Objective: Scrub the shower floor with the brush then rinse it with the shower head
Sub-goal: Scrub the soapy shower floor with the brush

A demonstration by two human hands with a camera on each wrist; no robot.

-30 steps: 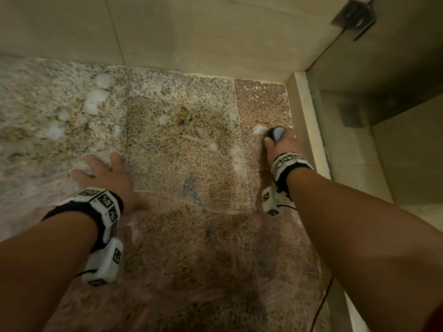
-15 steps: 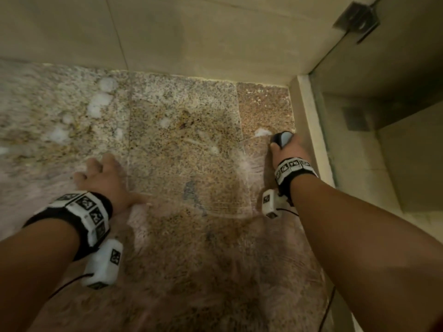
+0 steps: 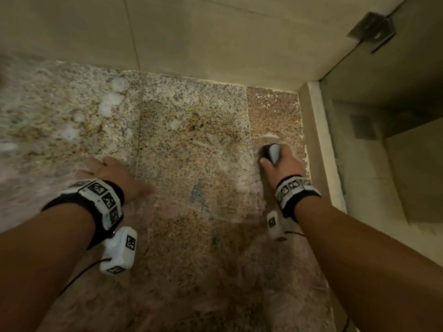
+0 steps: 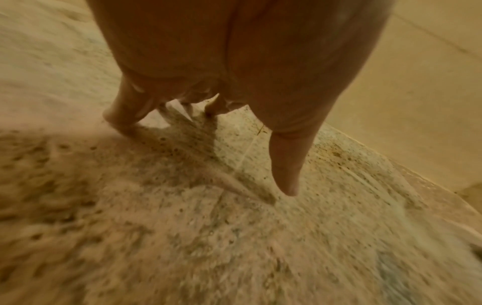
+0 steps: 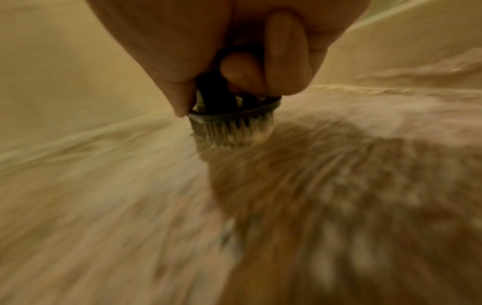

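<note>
Right hand (image 3: 284, 167), fingers (image 5: 241, 71) clamped round brush (image 5: 232, 121), bristles on wet shower floor (image 3: 191, 144) beside right curb (image 3: 318, 140). Left hand (image 3: 107, 172), fingers spread flat, braces. Advice: press firmly, overlap strokes, work toward foam patches (image 3: 110, 104).

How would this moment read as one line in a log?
step: scrubbing | right hand: holds brush on floor | left hand: flat on floor | rinse: not yet
</note>
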